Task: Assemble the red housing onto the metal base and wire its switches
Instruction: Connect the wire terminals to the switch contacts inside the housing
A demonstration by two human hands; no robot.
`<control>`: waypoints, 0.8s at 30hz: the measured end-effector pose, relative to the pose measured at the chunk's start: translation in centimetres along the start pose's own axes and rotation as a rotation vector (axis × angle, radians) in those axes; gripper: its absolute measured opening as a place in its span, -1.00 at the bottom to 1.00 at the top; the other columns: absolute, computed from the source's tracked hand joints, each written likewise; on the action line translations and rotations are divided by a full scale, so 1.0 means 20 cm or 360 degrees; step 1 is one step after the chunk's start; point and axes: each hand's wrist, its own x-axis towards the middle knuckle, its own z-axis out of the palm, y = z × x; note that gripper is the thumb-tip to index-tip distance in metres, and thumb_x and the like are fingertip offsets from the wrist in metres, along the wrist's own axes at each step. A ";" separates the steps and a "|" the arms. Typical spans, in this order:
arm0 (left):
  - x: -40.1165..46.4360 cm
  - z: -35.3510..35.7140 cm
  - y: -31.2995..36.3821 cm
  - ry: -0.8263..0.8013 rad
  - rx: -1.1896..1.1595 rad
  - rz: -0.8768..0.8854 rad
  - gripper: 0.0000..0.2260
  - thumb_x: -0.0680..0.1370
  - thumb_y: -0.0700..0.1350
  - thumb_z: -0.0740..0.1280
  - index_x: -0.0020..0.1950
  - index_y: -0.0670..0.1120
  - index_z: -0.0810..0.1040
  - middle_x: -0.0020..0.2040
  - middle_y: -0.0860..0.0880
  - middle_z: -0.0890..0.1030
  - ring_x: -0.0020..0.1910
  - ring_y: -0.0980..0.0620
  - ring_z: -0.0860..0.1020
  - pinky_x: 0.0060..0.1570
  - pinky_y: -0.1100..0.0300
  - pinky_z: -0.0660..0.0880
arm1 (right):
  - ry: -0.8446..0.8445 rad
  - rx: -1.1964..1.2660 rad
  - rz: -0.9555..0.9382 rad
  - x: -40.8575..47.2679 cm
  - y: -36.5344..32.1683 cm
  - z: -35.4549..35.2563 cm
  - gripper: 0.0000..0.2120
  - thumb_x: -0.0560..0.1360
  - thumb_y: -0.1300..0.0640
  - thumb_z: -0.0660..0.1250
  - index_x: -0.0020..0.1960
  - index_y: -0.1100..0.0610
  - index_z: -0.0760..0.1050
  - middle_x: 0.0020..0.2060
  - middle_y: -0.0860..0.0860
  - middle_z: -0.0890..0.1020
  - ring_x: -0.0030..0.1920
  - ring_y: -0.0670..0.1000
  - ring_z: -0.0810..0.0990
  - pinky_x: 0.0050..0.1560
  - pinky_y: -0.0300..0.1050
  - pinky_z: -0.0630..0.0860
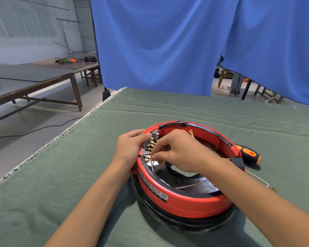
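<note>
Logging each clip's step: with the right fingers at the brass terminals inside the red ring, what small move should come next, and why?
Probably press the lowest brass connector home onto its switch tab. The right hand pinches at that connector, the left hand braces the round red plastic housing by its rim, and the gold ring terminal lies loose, so wiring looks unfinished.

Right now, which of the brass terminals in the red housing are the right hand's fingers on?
The nearest brass terminal, at the bottom end of the row inside the red housing. The right hand pinches there; the terminals farther up the row are untouched.
</note>
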 end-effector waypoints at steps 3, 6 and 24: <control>0.00 0.00 0.00 0.0016 -0.0003 0.0014 -0.86 0.47 -0.30 0.34 -0.19 -0.13 0.68 -0.25 -0.14 0.69 -0.28 -0.08 0.62 -0.12 0.05 0.55 | 0.0030 -0.0033 -0.0008 0.00 0.00 0.00 -0.95 0.44 0.14 0.43 -0.15 0.06 0.68 -0.37 -0.12 0.61 -0.30 -0.14 0.55 -0.17 -0.17 0.49; 0.00 0.00 0.00 0.0024 -0.0013 0.0012 -0.87 0.47 -0.30 0.34 -0.17 -0.14 0.67 -0.23 -0.15 0.69 -0.27 -0.09 0.62 -0.11 0.05 0.56 | 0.0029 -0.0020 -0.0026 0.01 -0.01 0.01 -0.95 0.44 0.16 0.43 -0.16 0.08 0.68 -0.38 -0.11 0.60 -0.34 -0.17 0.52 -0.21 -0.20 0.46; -0.01 0.01 0.01 0.0032 -0.0008 0.0018 -0.88 0.48 -0.31 0.33 -0.13 -0.18 0.66 -0.20 -0.17 0.68 -0.25 -0.06 0.62 -0.16 0.11 0.57 | 0.0044 -0.0023 -0.0017 0.02 0.01 0.04 -0.95 0.44 0.15 0.43 -0.19 0.04 0.66 -0.36 -0.10 0.66 -0.33 -0.17 0.57 -0.19 -0.19 0.49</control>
